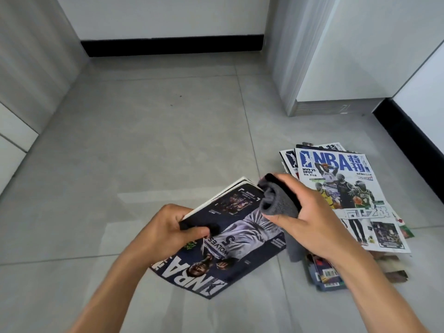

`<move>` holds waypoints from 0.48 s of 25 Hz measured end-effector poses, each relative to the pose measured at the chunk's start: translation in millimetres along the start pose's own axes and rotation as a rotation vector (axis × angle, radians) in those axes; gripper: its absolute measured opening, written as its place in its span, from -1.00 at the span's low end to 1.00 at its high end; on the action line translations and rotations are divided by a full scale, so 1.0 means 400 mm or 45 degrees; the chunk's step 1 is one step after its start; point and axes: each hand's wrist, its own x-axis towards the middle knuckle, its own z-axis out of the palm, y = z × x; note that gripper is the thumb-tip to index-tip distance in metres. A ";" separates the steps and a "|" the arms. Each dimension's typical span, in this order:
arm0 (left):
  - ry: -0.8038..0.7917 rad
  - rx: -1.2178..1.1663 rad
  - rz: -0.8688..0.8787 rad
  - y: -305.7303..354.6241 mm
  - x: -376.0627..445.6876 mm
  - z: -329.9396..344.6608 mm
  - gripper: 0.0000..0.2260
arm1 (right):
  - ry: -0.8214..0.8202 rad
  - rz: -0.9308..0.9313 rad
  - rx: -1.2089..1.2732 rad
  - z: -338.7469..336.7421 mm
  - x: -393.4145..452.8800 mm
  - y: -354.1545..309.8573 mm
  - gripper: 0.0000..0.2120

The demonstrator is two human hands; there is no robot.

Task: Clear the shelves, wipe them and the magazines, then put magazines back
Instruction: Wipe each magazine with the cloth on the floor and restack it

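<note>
**A:** Start at the fingers. What are they doing?

**B:** The right hand (312, 217) has its fingers (280, 218) curled round a folded grey cloth (278, 200), thumb over the top, holding the wad against the far end of a dark magazine (240, 236) in the lower middle of the frame. The left hand (173, 231) pinches that magazine's left edge, thumb on the cover, and props that side up; the corner nearest the camera looks to rest on the floor (144, 131).

**A:** And further out?

**B:** Right of the hands, in the lower right of the frame, a loose pile of magazines (336, 169) lies fanned on the floor, a white basketball cover on top. Behind it, upper right, stands the foot of a pale cabinet (336, 68). No shelf interior is in view.

**A:** So how far along would you say?

**B:** The magazines lie on the floor, so clearing seems done, at least in part. Whether the shelves are wiped I cannot tell. The magazine wiping seems under way on this copy. Whether the pile is wiped I cannot tell. Putting them back is still left.

**A:** Materials?

**B:** The cloth looks soft, thick and fuzzy, rolled into a rounded pad. The covers are glossy printed paper, thin and flexible; the held copy shows a pale page block along its lifted edge. The floor is large matt grey tiles with thin joints, and a black skirting runs along the white walls.
</note>
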 end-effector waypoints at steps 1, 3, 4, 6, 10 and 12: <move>0.060 -0.043 -0.006 -0.011 -0.005 -0.009 -0.90 | -0.049 -0.006 -0.061 -0.012 -0.006 0.020 -0.42; 0.136 -0.132 -0.033 -0.031 -0.020 -0.028 -0.94 | -0.161 0.048 -0.193 -0.033 -0.033 0.075 -0.44; 0.151 -0.152 -0.053 -0.039 -0.026 -0.034 -0.96 | -0.201 0.116 -0.185 -0.041 -0.046 0.105 -0.45; 0.169 -0.114 -0.107 -0.043 -0.029 -0.036 -0.95 | -0.220 0.305 0.041 -0.041 -0.069 0.149 -0.46; 0.380 0.401 -0.041 -0.016 -0.015 -0.085 -0.88 | 0.024 0.711 0.502 0.078 -0.114 0.201 -0.50; 0.537 0.742 0.066 0.038 -0.009 -0.128 -0.81 | 0.053 0.906 0.859 0.189 -0.137 0.174 -0.48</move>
